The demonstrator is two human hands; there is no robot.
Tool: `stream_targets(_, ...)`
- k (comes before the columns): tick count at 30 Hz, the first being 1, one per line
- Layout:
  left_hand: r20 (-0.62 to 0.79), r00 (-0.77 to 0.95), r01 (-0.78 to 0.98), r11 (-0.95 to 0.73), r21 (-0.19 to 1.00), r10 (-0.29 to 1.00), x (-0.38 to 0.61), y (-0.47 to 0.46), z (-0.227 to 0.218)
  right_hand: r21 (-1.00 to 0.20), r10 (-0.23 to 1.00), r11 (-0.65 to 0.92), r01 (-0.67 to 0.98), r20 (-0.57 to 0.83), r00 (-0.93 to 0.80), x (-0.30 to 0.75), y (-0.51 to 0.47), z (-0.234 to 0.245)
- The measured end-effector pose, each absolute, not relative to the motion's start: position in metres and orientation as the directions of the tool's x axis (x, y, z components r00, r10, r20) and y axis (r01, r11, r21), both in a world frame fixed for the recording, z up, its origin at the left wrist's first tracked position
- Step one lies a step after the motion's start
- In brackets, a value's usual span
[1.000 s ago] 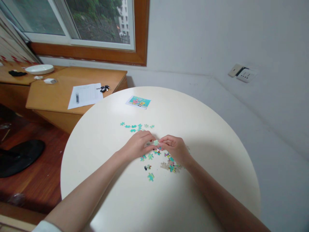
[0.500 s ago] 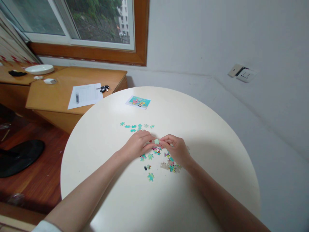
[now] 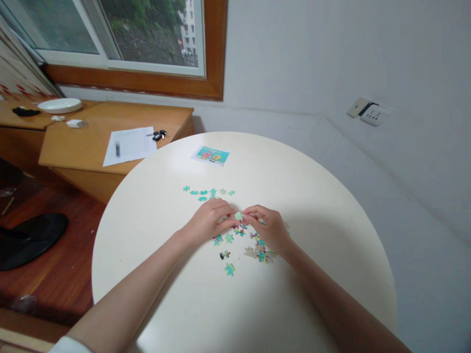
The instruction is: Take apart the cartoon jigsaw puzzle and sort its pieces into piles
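One small, pale-green, interlocking puzzle piece [image 3: 239, 215] was positioned over the round white worktop [image 3: 147, 206], between the hands. The right hand [image 3: 268, 226] had its grip closed on the edge at the fingertips; whether the left hand [image 3: 209, 218], fingers curved alongside, also gripped could not be determined. Multicoloured loose pieces [image 3: 261, 256] lay near the right hand.

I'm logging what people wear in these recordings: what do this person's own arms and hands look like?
A pale sleeve edge shows on the left arm; the right arm is bare within the frame. The left hand and right hand are gloveless, with no visible jewellery.
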State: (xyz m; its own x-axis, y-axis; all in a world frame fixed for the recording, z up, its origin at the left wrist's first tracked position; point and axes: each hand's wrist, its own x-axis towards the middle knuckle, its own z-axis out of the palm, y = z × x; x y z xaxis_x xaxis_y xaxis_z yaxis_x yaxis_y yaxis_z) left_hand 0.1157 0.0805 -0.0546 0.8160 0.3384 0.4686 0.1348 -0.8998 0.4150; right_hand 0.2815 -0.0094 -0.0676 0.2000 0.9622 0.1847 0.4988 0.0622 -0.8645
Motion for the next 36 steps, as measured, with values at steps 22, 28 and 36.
stream_targets(22, 0.465, 0.828, 0.120, -0.910, 0.397, 0.312, 0.1160, 0.0792, -0.0540, -0.849, 0.963, 0.113, 0.516, 0.221, 0.152, 0.2774, -0.0102, -0.0698)
stream_targets(28, 0.484, 0.819, 0.112, -0.913, 0.391, 0.308, 0.1163, 0.0796, -0.0550, -0.849, 0.963, 0.142, 0.508, 0.238, 0.128, 0.2774, -0.0096, -0.0690)
stream_targets(36, 0.474, 0.813, 0.145, -0.906, 0.397, 0.338, 0.1150, 0.0828, -0.0558, -0.840, 0.956, 0.173, 0.514, 0.268, 0.117, 0.2777, -0.0096, -0.0705)
